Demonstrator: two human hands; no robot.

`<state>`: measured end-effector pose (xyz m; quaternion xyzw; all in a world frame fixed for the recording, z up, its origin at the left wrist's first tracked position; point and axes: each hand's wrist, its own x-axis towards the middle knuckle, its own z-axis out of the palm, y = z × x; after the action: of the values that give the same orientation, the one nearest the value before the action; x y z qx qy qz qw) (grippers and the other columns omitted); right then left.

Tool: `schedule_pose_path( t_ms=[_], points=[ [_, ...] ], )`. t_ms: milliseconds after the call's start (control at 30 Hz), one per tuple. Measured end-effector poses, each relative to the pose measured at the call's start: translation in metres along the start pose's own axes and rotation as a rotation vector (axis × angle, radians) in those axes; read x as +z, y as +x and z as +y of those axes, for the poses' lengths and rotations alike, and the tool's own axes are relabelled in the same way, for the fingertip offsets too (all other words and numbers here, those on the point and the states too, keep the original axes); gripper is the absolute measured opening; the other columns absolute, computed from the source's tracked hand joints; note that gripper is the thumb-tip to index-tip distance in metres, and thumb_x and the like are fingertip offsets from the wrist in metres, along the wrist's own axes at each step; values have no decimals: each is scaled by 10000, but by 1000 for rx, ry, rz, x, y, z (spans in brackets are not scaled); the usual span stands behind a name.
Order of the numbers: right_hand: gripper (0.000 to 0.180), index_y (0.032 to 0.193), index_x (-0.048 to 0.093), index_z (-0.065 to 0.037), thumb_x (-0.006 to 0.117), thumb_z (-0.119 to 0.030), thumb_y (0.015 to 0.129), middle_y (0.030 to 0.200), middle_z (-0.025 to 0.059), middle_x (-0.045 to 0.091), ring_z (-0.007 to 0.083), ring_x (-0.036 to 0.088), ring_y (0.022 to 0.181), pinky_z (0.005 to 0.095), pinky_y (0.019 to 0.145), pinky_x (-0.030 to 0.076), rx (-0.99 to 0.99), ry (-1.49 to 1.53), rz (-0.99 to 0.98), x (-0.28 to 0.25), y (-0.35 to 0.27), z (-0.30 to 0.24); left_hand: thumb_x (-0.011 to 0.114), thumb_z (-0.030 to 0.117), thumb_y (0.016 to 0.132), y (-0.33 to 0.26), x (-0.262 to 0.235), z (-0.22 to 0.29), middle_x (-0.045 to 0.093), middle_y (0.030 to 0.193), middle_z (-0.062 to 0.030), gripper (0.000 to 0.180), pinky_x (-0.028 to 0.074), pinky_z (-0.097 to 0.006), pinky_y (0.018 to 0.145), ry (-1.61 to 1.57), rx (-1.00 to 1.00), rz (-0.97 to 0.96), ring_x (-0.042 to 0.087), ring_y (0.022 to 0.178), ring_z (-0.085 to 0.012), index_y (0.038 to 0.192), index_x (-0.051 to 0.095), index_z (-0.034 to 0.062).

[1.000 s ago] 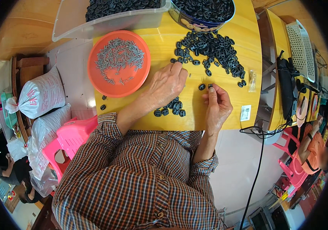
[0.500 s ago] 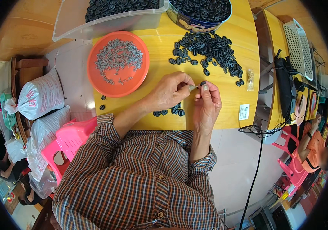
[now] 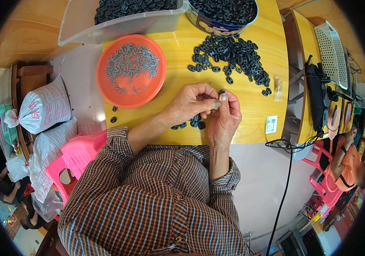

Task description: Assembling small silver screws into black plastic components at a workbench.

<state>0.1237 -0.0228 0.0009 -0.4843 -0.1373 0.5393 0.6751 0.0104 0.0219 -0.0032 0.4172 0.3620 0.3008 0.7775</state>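
Note:
My right hand (image 3: 226, 116) pinches a small black oval piece with holes (image 3: 221, 91) between thumb and fingertips. Close against it, the closed fingers of my left hand (image 3: 192, 103) meet the right fingertips; whatever they hold is hidden. Several like black pieces (image 3: 201, 125) lie on the table just below my hands. Beyond my left hand is an orange round plate (image 3: 118, 100) with many small grey screw-like parts (image 3: 137, 59). A loose heap of black oval pieces (image 3: 244, 59) spreads over the table past my right hand.
A clear plastic bin (image 3: 148, 29) and a round tin (image 3: 220, 30), both full of black pieces, stand at the far side of the yellow table (image 3: 250, 132). A small clear packet (image 3: 278, 88) and a white label (image 3: 271, 124) lie right. A pink chair (image 3: 82, 151) is left.
Both hands have drawn closer together. My right hand has shifted slightly left with the black piece, and the left fingers now overlap the right fingertips.

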Motion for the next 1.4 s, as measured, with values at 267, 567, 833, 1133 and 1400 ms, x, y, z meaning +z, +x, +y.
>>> schedule_pose_path(
  t_ms=[267,567,833,1133,1400],
  points=[
    [122,978,591,-14,573,-120,920,801,28,596,74,525,663,207,594,442,47,74,-81,-3,-2,-2,590,97,902,2,-1,-2,596,767,-22,127,463,-191,515,-73,66,35,550,608,-57,971,601,-8],
    [97,902,589,-8,580,-105,903,771,27,605,66,509,630,194,584,427,3,-139,-9,-6,-4,-8,579,55,879,3,-10,-4,607,729,-44,103,530,-237,526,-226,7,58,592,612,-97,951,615,-9],
    [103,887,591,8,595,-95,890,707,25,611,55,521,608,193,585,422,15,-218,-31,-3,-8,-10,580,55,875,5,-11,-5,612,733,-58,112,542,-247,523,-350,18,74,610,614,-114,957,614,-15],
    [99,881,587,7,597,-91,880,748,31,618,52,500,590,184,549,394,-6,-229,-19,-1,-9,-8,585,56,875,5,-12,-5,621,767,-66,128,559,-261,538,-362,28,72,618,634,-120,974,613,-22],
    [103,880,590,9,599,-94,884,756,31,618,52,500,597,189,560,399,-3,-242,9,3,-10,-11,591,56,876,5,-11,-6,620,756,-60,123,562,-253,543,-272,33,98,617,631,-114,970,613,-21]
  ],
)
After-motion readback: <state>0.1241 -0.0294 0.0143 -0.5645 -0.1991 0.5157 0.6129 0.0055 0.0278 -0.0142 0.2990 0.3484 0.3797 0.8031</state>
